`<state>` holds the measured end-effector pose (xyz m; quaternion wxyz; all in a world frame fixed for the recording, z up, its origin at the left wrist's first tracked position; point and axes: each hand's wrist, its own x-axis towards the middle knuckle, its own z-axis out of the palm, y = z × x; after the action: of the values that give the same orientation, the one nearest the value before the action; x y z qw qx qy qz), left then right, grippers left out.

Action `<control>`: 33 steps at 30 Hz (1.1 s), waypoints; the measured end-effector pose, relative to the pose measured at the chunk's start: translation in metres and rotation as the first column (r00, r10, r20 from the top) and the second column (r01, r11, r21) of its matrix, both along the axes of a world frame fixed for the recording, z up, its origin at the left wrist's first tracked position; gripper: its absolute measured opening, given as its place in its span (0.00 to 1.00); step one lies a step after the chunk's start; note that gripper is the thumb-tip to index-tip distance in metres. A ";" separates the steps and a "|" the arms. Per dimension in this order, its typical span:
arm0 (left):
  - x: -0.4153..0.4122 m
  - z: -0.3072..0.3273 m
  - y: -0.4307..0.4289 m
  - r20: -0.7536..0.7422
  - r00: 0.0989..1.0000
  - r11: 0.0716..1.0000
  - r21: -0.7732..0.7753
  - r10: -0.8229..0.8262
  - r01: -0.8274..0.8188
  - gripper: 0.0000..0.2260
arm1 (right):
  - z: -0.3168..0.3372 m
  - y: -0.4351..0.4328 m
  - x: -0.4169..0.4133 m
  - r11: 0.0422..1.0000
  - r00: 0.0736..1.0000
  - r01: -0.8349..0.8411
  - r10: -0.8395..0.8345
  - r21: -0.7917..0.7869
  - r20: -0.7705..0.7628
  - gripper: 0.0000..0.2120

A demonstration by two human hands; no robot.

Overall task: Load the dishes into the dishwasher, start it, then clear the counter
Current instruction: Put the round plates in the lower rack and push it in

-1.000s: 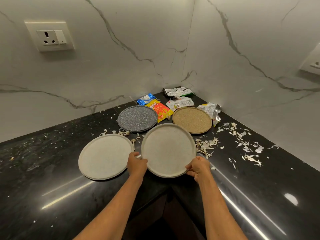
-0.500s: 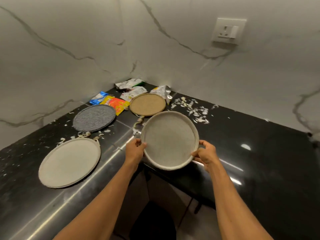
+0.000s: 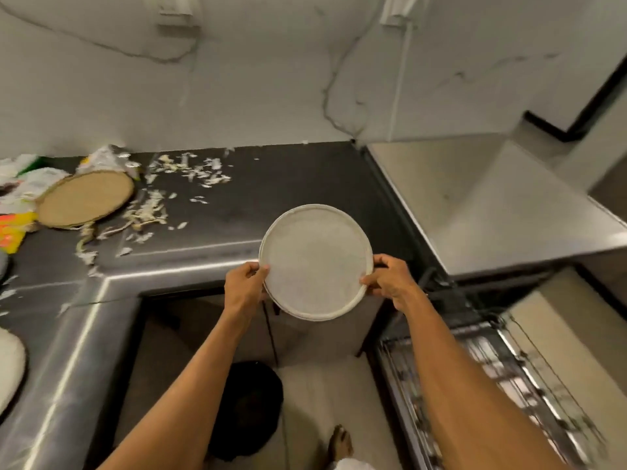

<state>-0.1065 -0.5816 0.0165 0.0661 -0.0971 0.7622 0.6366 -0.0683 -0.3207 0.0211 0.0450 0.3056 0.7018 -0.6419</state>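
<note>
Left grip and right grip are both locked onto the grey plate, one on each side, fingers curled round the rim. The plate's off the bench, held in the air and nearly flat. Its far half is over the bench's front edge and its near half is out over the floor.

Left of the grey plate and further back, a tan plate lies on the bench. Pale peel scraps are strewn between the two and on back toward the wall. Crumpled wrappers crowd in at the far left, beyond the tan plate, with an orange packet among them. Far left of the grey plate and nearer the camera, the edge of another pale plate pokes into view on the bench.

Right of the grey plate and lower down, a wire dishwasher rack stands pulled out, badly blurred. Below the grey plate, on the floor, sits a dark round object; I can't tell what it is. A bare foot is near it.
</note>
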 end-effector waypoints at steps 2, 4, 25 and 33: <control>0.011 -0.001 0.027 0.008 0.997 0.997 0.024 -0.075 0.075 0.05 | -0.001 0.022 0.029 0.998 0.998 0.058 -0.058 -0.014 0.023 0.17; 0.021 -0.004 0.051 0.017 0.991 0.991 0.045 -0.131 0.130 0.04 | -0.004 0.043 0.054 0.994 0.993 0.105 -0.104 -0.022 0.046 0.18; 0.125 -0.070 0.355 0.337 0.739 0.731 -0.176 -0.584 0.659 0.08 | -0.103 0.266 0.301 0.857 0.823 0.506 -0.445 -0.101 0.354 0.10; 0.148 -0.153 0.405 0.536 0.540 0.514 -0.216 -0.648 0.830 0.09 | -0.189 0.243 0.362 0.664 0.631 0.729 -0.558 -0.166 0.538 0.08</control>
<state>0.0412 -0.1763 -0.1368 0.4627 0.1091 0.8210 0.3162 0.2937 -0.0779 -0.1676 0.0228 0.6632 0.3781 -0.6455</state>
